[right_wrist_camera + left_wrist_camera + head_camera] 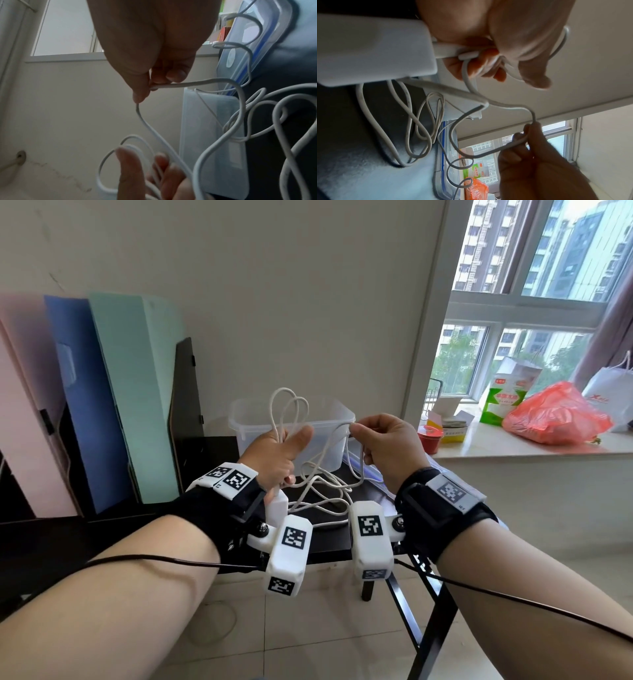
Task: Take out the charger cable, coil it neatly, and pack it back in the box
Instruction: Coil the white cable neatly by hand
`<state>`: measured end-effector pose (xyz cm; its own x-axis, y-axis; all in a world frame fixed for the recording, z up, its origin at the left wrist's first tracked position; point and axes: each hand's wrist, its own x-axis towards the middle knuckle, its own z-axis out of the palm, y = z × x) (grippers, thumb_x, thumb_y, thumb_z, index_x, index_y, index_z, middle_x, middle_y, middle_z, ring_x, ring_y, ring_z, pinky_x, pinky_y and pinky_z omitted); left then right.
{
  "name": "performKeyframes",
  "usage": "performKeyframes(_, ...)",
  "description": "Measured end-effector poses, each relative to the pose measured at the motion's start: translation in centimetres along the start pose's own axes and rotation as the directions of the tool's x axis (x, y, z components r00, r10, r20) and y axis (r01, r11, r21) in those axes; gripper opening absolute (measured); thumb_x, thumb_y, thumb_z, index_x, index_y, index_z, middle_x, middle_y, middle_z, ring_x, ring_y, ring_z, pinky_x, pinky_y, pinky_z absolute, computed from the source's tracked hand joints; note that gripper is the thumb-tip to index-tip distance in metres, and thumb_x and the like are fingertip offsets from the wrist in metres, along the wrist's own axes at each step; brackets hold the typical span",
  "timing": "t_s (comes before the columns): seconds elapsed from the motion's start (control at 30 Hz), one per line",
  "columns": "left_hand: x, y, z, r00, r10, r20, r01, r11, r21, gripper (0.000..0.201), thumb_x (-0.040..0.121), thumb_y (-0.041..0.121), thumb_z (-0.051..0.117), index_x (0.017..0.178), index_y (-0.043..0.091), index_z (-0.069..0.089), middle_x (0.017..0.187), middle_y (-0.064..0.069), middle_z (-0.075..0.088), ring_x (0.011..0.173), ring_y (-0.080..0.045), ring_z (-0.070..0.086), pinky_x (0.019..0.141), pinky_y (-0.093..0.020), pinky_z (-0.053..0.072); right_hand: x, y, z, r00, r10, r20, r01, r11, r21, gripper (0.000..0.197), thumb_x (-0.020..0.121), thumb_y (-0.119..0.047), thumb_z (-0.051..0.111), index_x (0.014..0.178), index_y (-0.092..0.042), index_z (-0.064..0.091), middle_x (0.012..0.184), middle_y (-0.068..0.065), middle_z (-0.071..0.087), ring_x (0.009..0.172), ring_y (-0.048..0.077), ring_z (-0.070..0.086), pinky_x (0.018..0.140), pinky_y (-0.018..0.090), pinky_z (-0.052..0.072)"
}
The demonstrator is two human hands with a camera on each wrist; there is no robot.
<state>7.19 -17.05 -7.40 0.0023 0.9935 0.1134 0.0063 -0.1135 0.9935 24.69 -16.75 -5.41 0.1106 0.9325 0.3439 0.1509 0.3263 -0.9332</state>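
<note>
Coiling is under way: the left hand [274,455] grips a few loops of the white charger cable [320,484], the right hand [383,443] pinches the next stretch. Remaining slack on the tabletop [329,546] probably needs winding before the clear box [291,419].

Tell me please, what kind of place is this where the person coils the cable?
Probably a room in a flat, high up in a city. The window looks onto tall apartment blocks, the sill holds a red plastic bag and food packets, and coloured folders stand against the wall.
</note>
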Motion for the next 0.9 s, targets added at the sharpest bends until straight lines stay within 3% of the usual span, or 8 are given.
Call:
performKeyframes(0.07, -0.4, 0.1, 0.2, 0.998, 0.007, 0.054, -0.011, 0.997, 0.071, 0.066, 0.041, 0.070, 0.075, 0.077, 0.020, 0.051, 0.060, 0.004, 0.040, 0.041, -0.007, 0.034, 0.047, -0.025, 0.035, -0.1, -0.7, 0.5, 1.000, -0.005, 0.022, 0.004, 1.000, 0.022, 0.013, 0.083, -0.011, 0.066, 0.070, -0.011, 0.062, 0.060, 0.004, 0.054, 0.036, 0.003, 0.041, 0.042, 0.018, 0.040)
performKeyframes(0.1, -0.5, 0.2, 0.3, 0.997, 0.005, 0.083, -0.013, 0.996, 0.091, 0.065, 0.039, 0.066, 0.077, 0.076, 0.019, 0.051, 0.061, 0.003, 0.042, 0.045, -0.010, 0.035, 0.048, -0.026, 0.035, -0.1, -1.0, 0.7, 0.999, -0.007, 0.033, 0.006, 0.999, 0.033, 0.013, 0.083, -0.011, 0.066, 0.071, -0.010, 0.062, 0.059, 0.002, 0.053, 0.037, 0.004, 0.042, 0.042, 0.018, 0.041)
performKeyframes(0.23, -0.6, 0.1, 0.5, 0.989, -0.001, 0.151, -0.019, 0.990, 0.137, 0.045, 0.052, 0.042, 0.083, 0.070, 0.020, 0.049, 0.051, 0.011, 0.051, 0.053, -0.012, 0.042, 0.052, -0.026, 0.036, -0.3, -1.9, 1.6, 0.998, -0.019, 0.059, 0.014, 0.996, 0.085, 0.012, 0.083, -0.011, 0.066, 0.072, -0.011, 0.061, 0.055, 0.000, 0.050, 0.044, 0.012, 0.043, 0.047, 0.024, 0.043)
performKeyframes(0.33, -0.9, 0.3, 0.6, 0.985, -0.006, 0.171, -0.021, 0.988, 0.156, 0.033, 0.062, 0.031, 0.081, 0.077, 0.017, 0.055, 0.062, 0.004, 0.055, 0.057, -0.014, 0.045, 0.055, -0.027, 0.037, -0.4, -2.2, 2.0, 0.996, -0.021, 0.084, 0.006, 0.986, 0.167, 0.011, 0.083, -0.007, 0.065, 0.075, -0.011, 0.059, 0.057, 0.002, 0.051, 0.046, 0.014, 0.044, 0.047, 0.023, 0.044)
performKeyframes(0.47, -1.1, 0.6, 0.9, 0.984, -0.021, 0.175, -0.004, 0.990, 0.141, 0.029, 0.066, 0.029, 0.079, 0.087, 0.017, 0.064, 0.071, 0.001, 0.060, 0.053, -0.010, 0.046, 0.054, -0.026, 0.036, -0.4, -2.6, 2.4, 0.992, -0.037, 0.119, 0.009, 0.973, 0.230, 0.011, 0.083, -0.002, 0.064, 0.081, -0.010, 0.057, 0.058, 0.001, 0.051, 0.044, 0.014, 0.046, 0.048, 0.022, 0.045)
performKeyframes(0.67, -0.7, 0.4, 1.0, 0.992, -0.045, 0.114, 0.031, 0.992, 0.124, 0.015, 0.075, 0.031, 0.074, 0.079, 0.019, 0.067, 0.068, -0.003, 0.058, 0.043, -0.011, 0.039, 0.048, -0.026, 0.035, -0.6, -2.9, 3.1, 0.991, -0.039, 0.128, 0.003, 0.964, 0.265, 0.015, 0.082, 0.001, 0.064, 0.078, -0.011, 0.056, 0.055, 0.002, 0.052, 0.040, 0.011, 0.046, 0.046, 0.021, 0.044)
performKeyframes(0.8, -0.4, -0.1, 0.9, 0.995, -0.018, 0.094, 0.013, 0.998, 0.060, 0.016, 0.084, 0.025, 0.065, 0.071, 0.017, 0.063, 0.056, -0.002, 0.042, 0.046, -0.014, 0.035, 0.047, -0.027, 0.032, -0.8, -2.8, 3.2, 0.988, -0.036, 0.150, -0.011, 0.953, 0.302, 0.015, 0.083, 0.002, 0.062, 0.083, -0.012, 0.056, 0.068, 0.004, 0.055, 0.054, 0.013, 0.051, 0.054, 0.022, 0.048)
performKeyframes(0.9, 0.0, -0.2, 0.6, 0.999, 0.022, 0.030, -0.022, 1.000, 0.019, 0.020, 0.083, 0.031, 0.062, 0.068, 0.019, 0.061, 0.060, -0.004, 0.049, 0.052, -0.018, 0.042, 0.052, -0.029, 0.036, -0.9, -2.1, 3.2, 0.995, 0.020, 0.103, -0.045, 0.969, 0.241, 0.014, 0.084, -0.002, 0.060, 0.085, -0.016, 0.055, 0.074, 0.001, 0.055, 0.060, 0.012, 0.050, 0.055, 0.023, 0.046)
